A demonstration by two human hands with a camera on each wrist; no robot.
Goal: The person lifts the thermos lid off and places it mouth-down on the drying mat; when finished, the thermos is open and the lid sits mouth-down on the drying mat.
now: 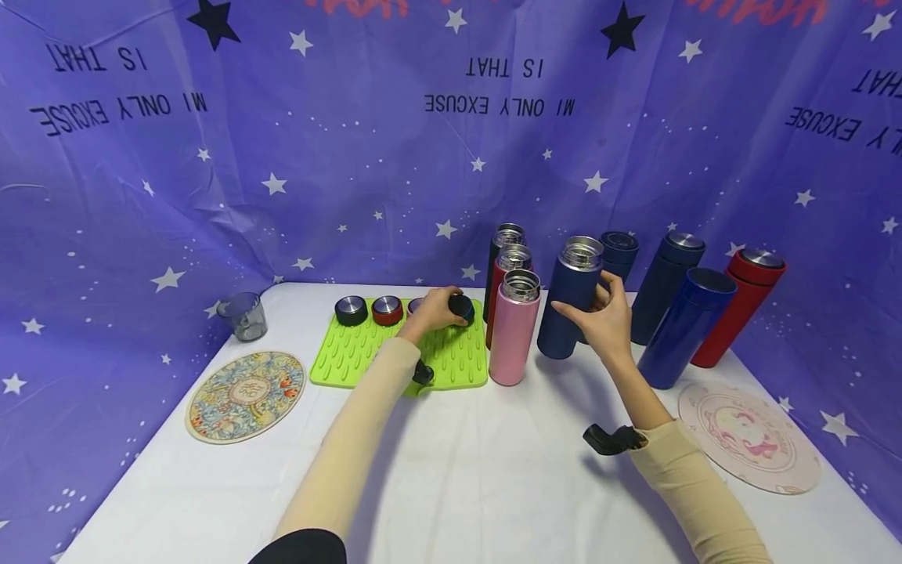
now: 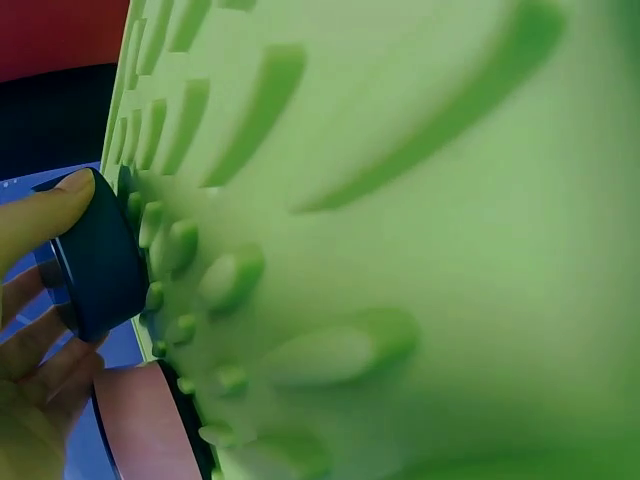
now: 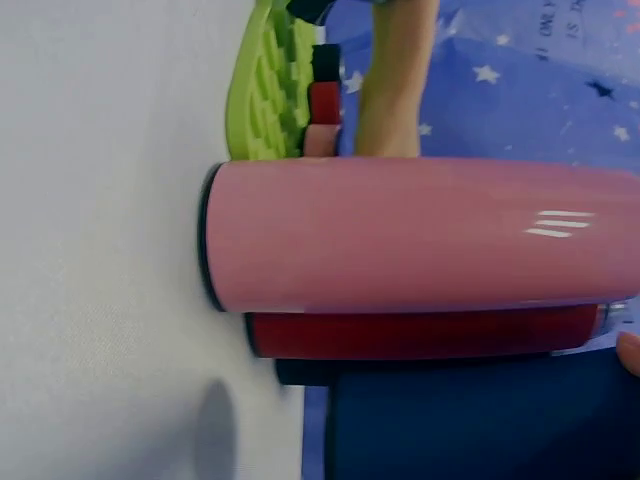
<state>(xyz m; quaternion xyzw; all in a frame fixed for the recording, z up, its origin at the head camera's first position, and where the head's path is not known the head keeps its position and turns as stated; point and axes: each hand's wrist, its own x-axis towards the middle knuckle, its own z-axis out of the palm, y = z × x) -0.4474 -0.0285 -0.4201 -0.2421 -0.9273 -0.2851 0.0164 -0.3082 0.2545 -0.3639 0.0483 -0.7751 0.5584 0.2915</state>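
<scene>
My left hand [image 1: 431, 312] pinches a dark blue bottle lid [image 2: 100, 265] at the back right of the green ridged mat [image 1: 458, 364]. Beside it on the mat are a black lid [image 1: 351, 311], a red lid [image 1: 387, 311] and a pink lid [image 2: 145, 425], mostly hidden by my hand in the head view. My right hand [image 1: 607, 321] grips a lidless navy bottle [image 1: 564, 305] from its right side, the steel neck upward. Left of that bottle stand a lidless pink bottle [image 1: 513, 337], a red one [image 1: 496, 286] and a black one [image 1: 493, 262].
Right of my right hand stand capped bottles: a navy one [image 1: 665, 286], a glossy blue one [image 1: 685, 333], a red one [image 1: 740, 305] and another dark one [image 1: 620, 251] behind. Round mats lie left [image 1: 211, 415] and right [image 1: 782, 462]. A grey cup [image 1: 248, 319] stands back left.
</scene>
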